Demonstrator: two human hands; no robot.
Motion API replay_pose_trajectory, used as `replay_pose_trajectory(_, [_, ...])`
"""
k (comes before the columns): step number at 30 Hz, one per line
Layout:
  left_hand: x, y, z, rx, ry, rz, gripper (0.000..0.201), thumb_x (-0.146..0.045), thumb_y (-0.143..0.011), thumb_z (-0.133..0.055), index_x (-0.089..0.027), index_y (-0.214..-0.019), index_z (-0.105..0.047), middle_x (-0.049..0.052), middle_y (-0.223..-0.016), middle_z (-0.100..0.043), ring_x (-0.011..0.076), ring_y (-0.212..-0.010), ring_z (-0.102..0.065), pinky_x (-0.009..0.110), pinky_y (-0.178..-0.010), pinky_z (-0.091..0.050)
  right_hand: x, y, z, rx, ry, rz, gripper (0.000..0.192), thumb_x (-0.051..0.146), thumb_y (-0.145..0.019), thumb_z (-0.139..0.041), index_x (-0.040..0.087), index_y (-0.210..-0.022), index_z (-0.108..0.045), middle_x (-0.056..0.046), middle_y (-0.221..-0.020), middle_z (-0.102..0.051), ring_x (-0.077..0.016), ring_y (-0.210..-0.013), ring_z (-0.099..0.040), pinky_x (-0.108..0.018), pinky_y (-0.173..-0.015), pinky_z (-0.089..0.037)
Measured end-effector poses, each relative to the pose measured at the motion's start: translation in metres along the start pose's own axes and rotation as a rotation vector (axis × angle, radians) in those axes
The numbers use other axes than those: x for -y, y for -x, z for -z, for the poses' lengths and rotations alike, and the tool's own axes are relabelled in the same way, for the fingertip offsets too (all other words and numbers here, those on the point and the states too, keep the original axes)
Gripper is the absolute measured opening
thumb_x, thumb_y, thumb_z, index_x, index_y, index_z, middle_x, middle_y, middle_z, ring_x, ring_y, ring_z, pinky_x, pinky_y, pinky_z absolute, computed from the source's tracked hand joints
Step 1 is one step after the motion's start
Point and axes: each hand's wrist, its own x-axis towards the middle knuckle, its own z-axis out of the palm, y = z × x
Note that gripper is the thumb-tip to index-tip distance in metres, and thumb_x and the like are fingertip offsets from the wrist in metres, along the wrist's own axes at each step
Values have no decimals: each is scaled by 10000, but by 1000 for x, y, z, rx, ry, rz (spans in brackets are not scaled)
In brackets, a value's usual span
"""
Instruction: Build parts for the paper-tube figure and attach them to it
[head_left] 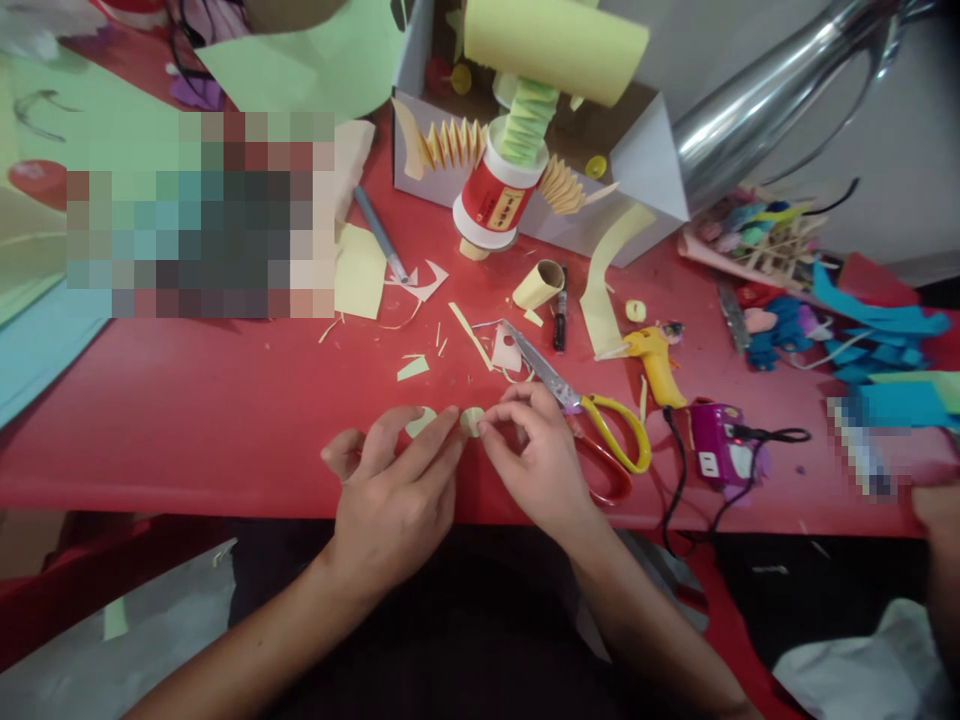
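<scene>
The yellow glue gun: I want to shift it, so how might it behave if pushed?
The yellow glue gun should feel stiff, since its body looks like hard plastic. Lying on its side, with its grip angled from the barrel, it would probably slide or swivel rather than roll. The black cord plugged into the purple box may tug back.

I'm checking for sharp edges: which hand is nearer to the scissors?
The right. The right hand is close beside the scissors, partly overlapping them in view; the left hand is farther off, to the left of the right hand.
</scene>
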Motion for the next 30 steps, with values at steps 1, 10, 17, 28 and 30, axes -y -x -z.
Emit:
replay_pose_trajectory(1, [0, 0, 0, 2, -3, -2, 405, -100, -825, -625, -236, -1202, -683, 0, -1245, -701, 335, -1089, -568, 483, -847, -449, 0, 0, -1, -9, 9, 5, 57, 208, -871, -598, 223, -845, -646, -72, -1014, -548, -232, -971, -574, -401, -835, -513])
replay_pose_trajectory(10, [1, 2, 0, 10, -32, -13, 370, -105, -827, -617, -218, -1168, -706, 12, -1264, -691, 334, -1096, -567, 484, -851, -453, 4, 0, -6, -75, 84, 25, 110, 152, -820, -630, 234, -813, -556, -46, -984, -503, -227, -995, -557, -425, -948, -461])
replay_pose_trajectory(17, [-1, 0, 0, -27, -63, -15, 332, -116, -830, -629, -237, -1124, -726, 18, -1224, -710, 324, -1092, -567, 460, -831, -426, 2, 0, -2, -68, 7, 13, 107, 149, -844, -609, 221, -826, -532, -23, -925, -518, -177, -835, -559, -342, -793, -499])
replay_pose_trajectory(28, [0, 3, -2, -6, -58, -4, 333, -145, -836, -635, -225, -1151, -707, 10, -1273, -686, 319, -1126, -559, 472, -901, -438, -10, 26, 5, 53, 371, 407, 363, 186, -964, -511, 142, -1318, -580, -132, -1388, -543, -304, -1192, -451, -500, -1039, -425])
replay_pose_trajectory(30, [0, 3, -2, -7, -63, 1, 346, -147, -839, -633, -235, -1167, -698, 12, -1274, -685, 318, -1131, -561, 474, -899, -433, -12, 27, 5, 34, 343, 373, 375, 221, -972, -508, 123, -1330, -566, -155, -1366, -536, -298, -1208, -456, -503, -1054, -417])
